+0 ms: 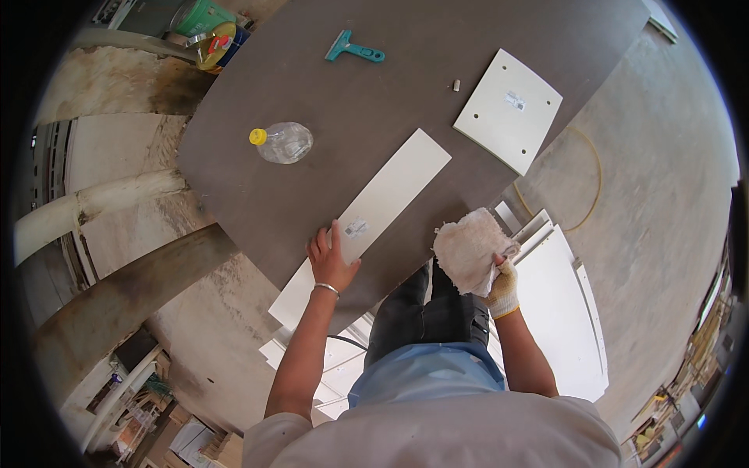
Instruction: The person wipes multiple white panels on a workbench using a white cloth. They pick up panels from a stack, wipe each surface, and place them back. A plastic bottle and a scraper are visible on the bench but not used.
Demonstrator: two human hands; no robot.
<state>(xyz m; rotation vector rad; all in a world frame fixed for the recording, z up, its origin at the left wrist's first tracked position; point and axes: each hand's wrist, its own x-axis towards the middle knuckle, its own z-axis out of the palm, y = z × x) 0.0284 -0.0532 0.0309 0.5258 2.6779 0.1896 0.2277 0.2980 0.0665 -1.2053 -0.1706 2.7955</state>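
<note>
A long white board (pixel 398 181) lies slantwise on the dark brown table (pixel 374 101), its lower left end past the table's edge. My bare left hand (pixel 334 263) rests on the board with fingers spread, just beside a small printed label (pixel 356 228). In a pale knitted glove, my right hand (pixel 503 288) grips a fluffy off-white cloth (pixel 472 248) by its edge. The cloth is held up in front of my legs, off the board. Part of the right fingers is hidden behind the cloth.
On the table are a clear bottle with a yellow cap (pixel 285 143), a teal scraper (pixel 353 47), a small pale plug (pixel 456 85) and a square white panel with holes (pixel 511 109). White boards (pixel 558 312) are stacked at my right. A yellow hose (pixel 599 168) curves over the floor.
</note>
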